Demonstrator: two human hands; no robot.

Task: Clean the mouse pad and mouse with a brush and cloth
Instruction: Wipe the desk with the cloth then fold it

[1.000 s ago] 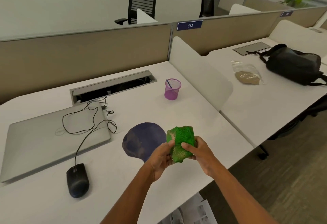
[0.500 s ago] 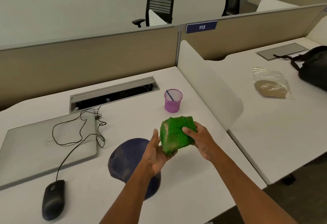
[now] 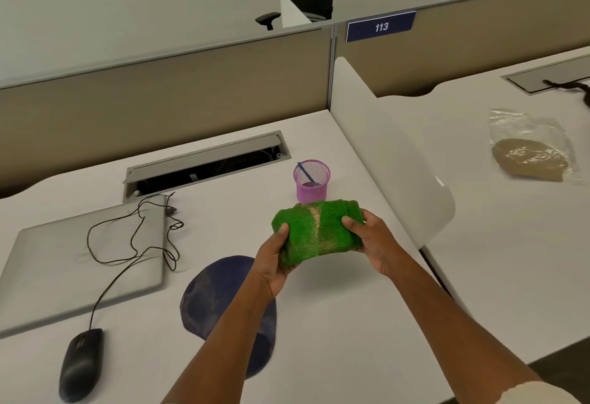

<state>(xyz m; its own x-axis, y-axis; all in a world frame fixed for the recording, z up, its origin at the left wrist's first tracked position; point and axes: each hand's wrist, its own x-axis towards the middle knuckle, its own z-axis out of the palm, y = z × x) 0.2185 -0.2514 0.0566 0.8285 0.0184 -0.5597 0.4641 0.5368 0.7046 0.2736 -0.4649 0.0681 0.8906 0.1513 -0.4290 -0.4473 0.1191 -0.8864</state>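
Nearest, the mouse (image 3: pixel 81 363) and mouse pad (image 3: pixel 210 295) lie on the desk (image 3: pixel 335 324) within reach. Above them your left hand (image 3: pixel 273 263) and right hand (image 3: pixel 372 241) grip the folded green cloth (image 3: pixel 316 231) by its ends, likely readying a wiping face. Beyond, the brush (image 3: pixel 307 173) waits in its pink cup (image 3: pixel 311 181).

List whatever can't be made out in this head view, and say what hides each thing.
- Round dark blue mouse pad: its right part is hidden under the left forearm.
- Thin blue tool in the pink mesh cup: its lower end is sunk inside, so whether it is the brush is unclear.
- Folded green mesh cloth: its ends are covered by the left hand and right hand.
- Black bag: cut off by the right edge.
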